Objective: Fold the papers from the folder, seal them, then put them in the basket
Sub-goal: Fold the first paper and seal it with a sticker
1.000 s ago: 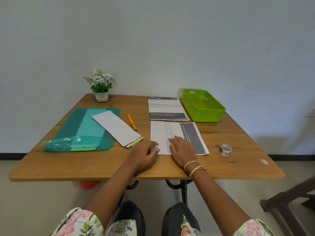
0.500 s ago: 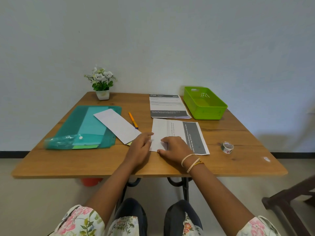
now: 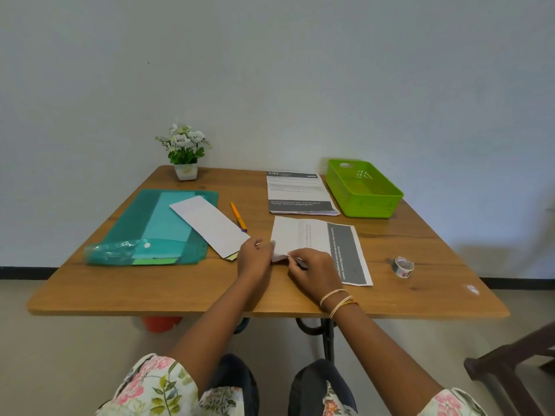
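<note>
Single wide-angle view from a camera worn on the seated person's head; it faces forward and down across the desk (image 3: 186, 295) toward a plain wall (image 3: 270, 70); the near desk edge, both forearms and the knees fill the lower frame at close range; the far desk edge meets the wall at mid-height; straight lines bow toward the frame edges; no second view shares the scene.

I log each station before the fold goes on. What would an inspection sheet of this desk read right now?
Surface: wooden table, scuff near right corner.
Job's things: paper with near-left corner lifted; printed sheets behind it; teal folder; folded white paper partly on it; green basket, nothing seen inside; tape roll.
Clutter: orange pen, potted flowers.
Hands: left hand and right hand pinch the paper's corner.
Cables: nothing seen.
Surroundings: white wall, dark chair.
</note>
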Tool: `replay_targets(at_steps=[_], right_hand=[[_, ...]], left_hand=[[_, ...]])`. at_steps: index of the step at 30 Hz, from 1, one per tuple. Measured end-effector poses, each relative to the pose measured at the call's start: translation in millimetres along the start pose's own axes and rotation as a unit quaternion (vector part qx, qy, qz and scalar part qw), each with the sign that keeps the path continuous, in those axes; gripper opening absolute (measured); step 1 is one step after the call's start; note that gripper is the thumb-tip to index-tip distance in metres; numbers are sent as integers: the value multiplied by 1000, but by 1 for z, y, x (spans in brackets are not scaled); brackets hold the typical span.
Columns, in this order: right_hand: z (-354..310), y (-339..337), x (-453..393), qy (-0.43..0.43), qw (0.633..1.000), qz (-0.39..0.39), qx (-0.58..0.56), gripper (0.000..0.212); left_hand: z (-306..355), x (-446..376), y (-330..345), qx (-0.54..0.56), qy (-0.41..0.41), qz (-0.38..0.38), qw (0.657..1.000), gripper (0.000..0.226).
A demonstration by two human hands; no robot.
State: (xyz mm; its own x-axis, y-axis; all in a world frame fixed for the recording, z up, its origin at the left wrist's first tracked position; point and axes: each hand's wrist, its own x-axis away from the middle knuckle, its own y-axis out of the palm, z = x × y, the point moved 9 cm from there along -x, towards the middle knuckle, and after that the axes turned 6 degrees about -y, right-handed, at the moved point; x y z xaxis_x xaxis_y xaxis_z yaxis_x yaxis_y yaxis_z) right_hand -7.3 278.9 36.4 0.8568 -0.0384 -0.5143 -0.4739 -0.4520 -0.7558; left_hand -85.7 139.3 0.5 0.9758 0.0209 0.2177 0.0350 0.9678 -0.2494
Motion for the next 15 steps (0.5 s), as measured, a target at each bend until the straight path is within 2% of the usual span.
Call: replay_targets(at_steps=[4,8,12,15], right_hand=[[-2,3,2,-6,1000,-16,-26,27],[5,10,7,20,997,-67,-12,47],[8,18,7,27,994,-106,10,56],[5,16,6,16,995,-84,50,51]], left_hand=[[-9,-13,-3,-1,-52,0,999,44],[-15,-14,-7,51,-65,24,996,37],[-9,-6,-10,80,-29,49,995,34],[1,5,-2,111,27,0,993,34]])
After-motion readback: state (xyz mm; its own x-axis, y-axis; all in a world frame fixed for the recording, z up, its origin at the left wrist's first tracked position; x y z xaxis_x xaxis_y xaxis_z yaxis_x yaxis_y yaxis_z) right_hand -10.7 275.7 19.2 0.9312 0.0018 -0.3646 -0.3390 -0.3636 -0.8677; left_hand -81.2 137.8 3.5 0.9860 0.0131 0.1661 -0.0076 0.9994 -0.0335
